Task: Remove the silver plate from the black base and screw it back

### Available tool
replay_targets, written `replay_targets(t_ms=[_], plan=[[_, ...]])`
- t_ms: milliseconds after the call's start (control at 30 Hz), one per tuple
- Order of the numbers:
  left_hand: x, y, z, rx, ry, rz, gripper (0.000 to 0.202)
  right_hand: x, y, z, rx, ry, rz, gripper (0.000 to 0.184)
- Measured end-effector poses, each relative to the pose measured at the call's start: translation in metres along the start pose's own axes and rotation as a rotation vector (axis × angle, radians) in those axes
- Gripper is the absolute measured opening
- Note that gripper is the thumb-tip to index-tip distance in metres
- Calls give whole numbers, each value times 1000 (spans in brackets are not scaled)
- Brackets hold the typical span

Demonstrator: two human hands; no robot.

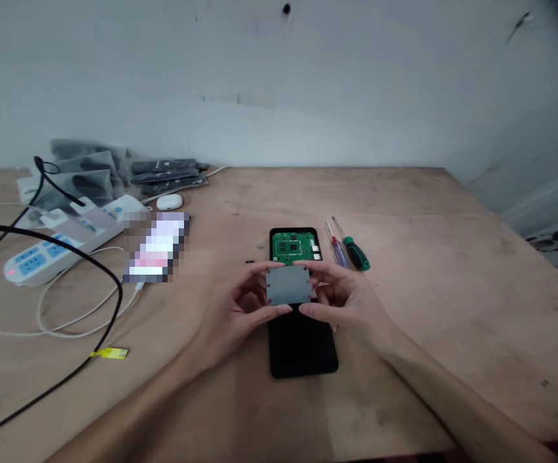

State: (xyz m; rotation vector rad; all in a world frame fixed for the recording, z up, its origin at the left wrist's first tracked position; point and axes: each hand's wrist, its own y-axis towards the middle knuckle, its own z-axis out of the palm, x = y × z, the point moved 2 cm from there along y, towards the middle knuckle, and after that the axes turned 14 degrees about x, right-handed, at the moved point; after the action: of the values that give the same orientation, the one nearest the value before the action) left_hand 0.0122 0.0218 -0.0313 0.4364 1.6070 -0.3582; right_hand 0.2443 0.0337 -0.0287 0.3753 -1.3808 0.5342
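Note:
A small grey metal plate (288,285) with notched side edges is held up between my two hands. My left hand (249,297) pinches its left side, thumb at the lower edge and index finger along the top. On the right side my right hand (341,297) grips it the same way. Behind the plate lies an open black case with a green circuit board (289,247) inside, partly hidden by the plate and fingers. Closer to me, a black cover (303,347) lies flat on the table, its far end hidden by my hands.
Two screwdrivers lie right of the circuit board: one with a clear handle (340,252), one green and black (356,253). Tiny dark parts (249,262) sit to the left. Farther left are a phone (158,247), a power strip (33,263), cables, an earbud case (170,202) and bagged items (168,173).

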Motion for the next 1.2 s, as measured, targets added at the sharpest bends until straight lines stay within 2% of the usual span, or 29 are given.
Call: replay_targets(t_ms=[200, 533, 700, 833, 967, 1200], plan=[[2, -1, 1, 26, -6, 14, 57, 1, -2, -1, 6, -5, -1, 63], [-6, -5, -2, 66, 120, 101, 53, 1, -6, -2, 27, -138, -50, 60], [-8, -5, -4, 54, 282, 230, 58, -1, -8, 0, 67, -143, -126, 64], [-10, -6, -1, 68, 361, 278, 58, -1, -10, 5, 87, -223, -202, 67], [-12, -9, 4, 75, 368, 313, 58, 0, -12, 9, 98, -258, -248, 67], [-10, -15, 4, 60, 352, 323, 62, 4, -14, 12, 132, -299, -216, 69]])
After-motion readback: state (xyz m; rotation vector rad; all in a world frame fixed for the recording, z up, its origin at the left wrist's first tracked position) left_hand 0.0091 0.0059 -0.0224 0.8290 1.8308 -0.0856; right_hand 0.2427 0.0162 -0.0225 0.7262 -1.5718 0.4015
